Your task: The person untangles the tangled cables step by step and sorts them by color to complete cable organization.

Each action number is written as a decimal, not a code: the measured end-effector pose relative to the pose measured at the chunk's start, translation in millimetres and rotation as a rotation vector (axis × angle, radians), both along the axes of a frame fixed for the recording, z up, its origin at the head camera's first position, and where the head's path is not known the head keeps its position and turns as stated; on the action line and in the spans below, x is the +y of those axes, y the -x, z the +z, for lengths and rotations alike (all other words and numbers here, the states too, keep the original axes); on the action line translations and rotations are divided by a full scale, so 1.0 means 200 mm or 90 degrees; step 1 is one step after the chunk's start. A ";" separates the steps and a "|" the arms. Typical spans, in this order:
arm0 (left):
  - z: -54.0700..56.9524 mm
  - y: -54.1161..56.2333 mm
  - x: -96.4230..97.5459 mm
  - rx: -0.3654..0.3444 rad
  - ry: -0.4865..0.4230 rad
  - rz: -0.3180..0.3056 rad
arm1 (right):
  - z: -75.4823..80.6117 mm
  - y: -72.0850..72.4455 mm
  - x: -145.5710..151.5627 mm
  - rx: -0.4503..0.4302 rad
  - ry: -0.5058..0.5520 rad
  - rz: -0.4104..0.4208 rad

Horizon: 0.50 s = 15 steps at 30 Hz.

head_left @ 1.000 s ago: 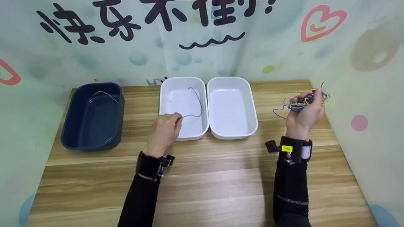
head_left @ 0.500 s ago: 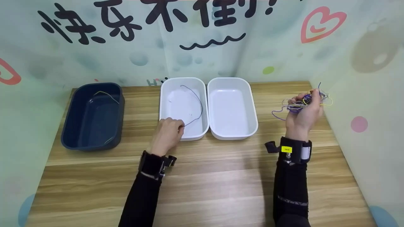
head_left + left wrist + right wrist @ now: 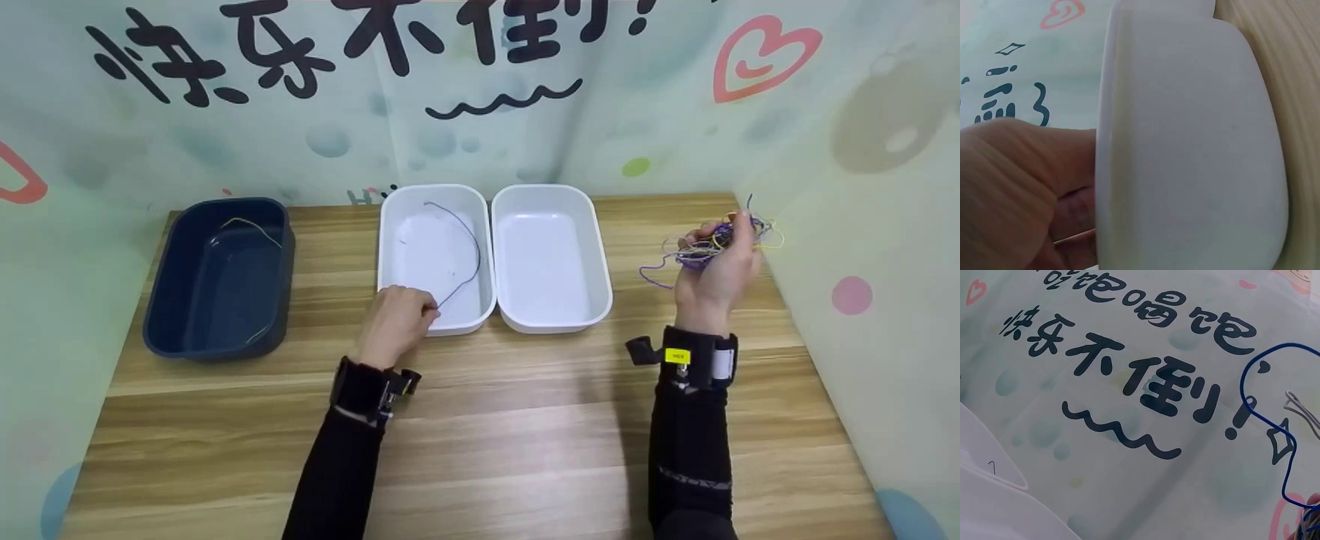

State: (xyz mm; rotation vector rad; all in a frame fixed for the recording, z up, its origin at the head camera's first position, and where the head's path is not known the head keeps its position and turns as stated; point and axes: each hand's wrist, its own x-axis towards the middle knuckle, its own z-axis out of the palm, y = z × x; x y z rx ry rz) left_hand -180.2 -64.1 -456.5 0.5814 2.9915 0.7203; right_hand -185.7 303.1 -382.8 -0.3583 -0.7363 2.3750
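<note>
My left hand (image 3: 397, 319) reaches over the near rim of the left white bin (image 3: 384, 232) and pinches one end of a thin dark wire (image 3: 478, 251). From there the wire curves up along the bin's right side, its far end near the back wall. In the left wrist view the bin's side (image 3: 1196, 140) hides the fingertips of my left hand (image 3: 1010, 191). My right hand (image 3: 720, 277) grips a tangled bundle of wires (image 3: 701, 251) in purple, yellow and grey, held up at the right. A blue wire (image 3: 1244, 377) from the bundle loops loosely in the right wrist view.
A second white bin (image 3: 604, 262) stands against the left one. Farther left is a dark blue bin (image 3: 154, 300) with a yellow wire (image 3: 255, 225) at its back and another short piece near its front. A printed backdrop (image 3: 487, 142) rises behind the wooden table (image 3: 510, 435).
My left hand has drawn back toward the bin's near rim, and the wire it pinches now lies in a wider curve. My right hand has shifted slightly left with the bundle.
</note>
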 end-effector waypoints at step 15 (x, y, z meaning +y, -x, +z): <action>0.02 0.00 -0.02 -0.034 0.015 -0.002 | 0.00 0.00 -0.04 -0.012 -0.042 0.009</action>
